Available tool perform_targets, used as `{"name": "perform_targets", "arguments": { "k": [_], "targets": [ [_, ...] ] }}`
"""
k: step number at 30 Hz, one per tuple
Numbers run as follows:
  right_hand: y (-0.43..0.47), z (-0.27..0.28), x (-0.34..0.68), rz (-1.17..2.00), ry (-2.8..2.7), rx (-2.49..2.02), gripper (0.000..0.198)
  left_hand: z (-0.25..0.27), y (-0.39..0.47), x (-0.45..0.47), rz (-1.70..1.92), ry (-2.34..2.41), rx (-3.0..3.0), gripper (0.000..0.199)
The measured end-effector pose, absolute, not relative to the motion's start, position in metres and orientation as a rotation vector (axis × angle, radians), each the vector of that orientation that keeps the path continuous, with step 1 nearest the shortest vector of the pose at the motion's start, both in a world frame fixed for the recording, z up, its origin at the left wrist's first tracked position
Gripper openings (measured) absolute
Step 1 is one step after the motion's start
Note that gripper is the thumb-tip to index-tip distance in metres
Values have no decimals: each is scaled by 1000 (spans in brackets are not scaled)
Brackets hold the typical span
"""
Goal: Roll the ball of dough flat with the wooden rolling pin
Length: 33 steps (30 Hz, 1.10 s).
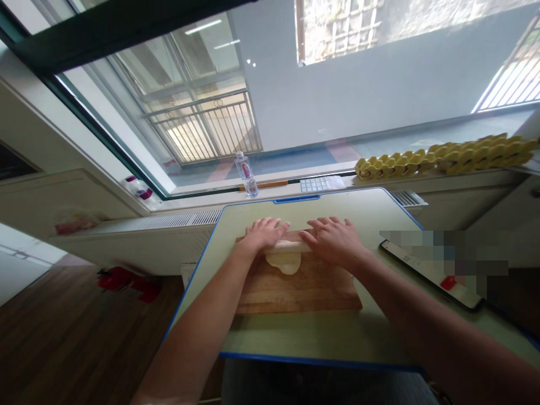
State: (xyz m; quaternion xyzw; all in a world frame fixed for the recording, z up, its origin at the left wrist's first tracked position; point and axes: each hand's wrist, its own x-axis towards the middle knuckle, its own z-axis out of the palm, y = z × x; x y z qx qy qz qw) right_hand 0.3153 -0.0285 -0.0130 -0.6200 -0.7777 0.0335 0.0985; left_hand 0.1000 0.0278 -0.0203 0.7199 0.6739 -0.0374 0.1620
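Note:
A pale rolling pin (289, 246) lies crosswise over a piece of flattened dough (285, 263) on a wooden cutting board (295, 293). My left hand (263, 232) rests palm down on the pin's left end, fingers stretched out forward. On the right end lies my right hand (331, 237), also palm down with its fingers spread. Both hands press on the pin without wrapping round it, and they cover its ends. The dough shows on the near side of the pin as a thin rounded sheet.
The board lies on a pale green table (312, 337) with blue edging. A phone-like device (422, 267) is at the right, partly blurred out. Beyond the table, a plastic bottle (247, 175) and a yellow folded decoration (442, 157) sit on the windowsill.

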Motion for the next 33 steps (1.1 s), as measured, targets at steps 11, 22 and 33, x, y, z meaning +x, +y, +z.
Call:
{"name": "perform_targets", "arguments": {
  "k": [11,22,33],
  "targets": [
    [-25,-12,321,305,-2415,-1851,68,-21,9,105,65,2011,2312,67],
    [-23,-12,324,410,-2466,-1813,76,-18,-19,107,103,1951,2411,56],
    [-23,-13,324,405,-2494,-1792,77,-18,-64,112,126,1949,2423,53]
  ]
}}
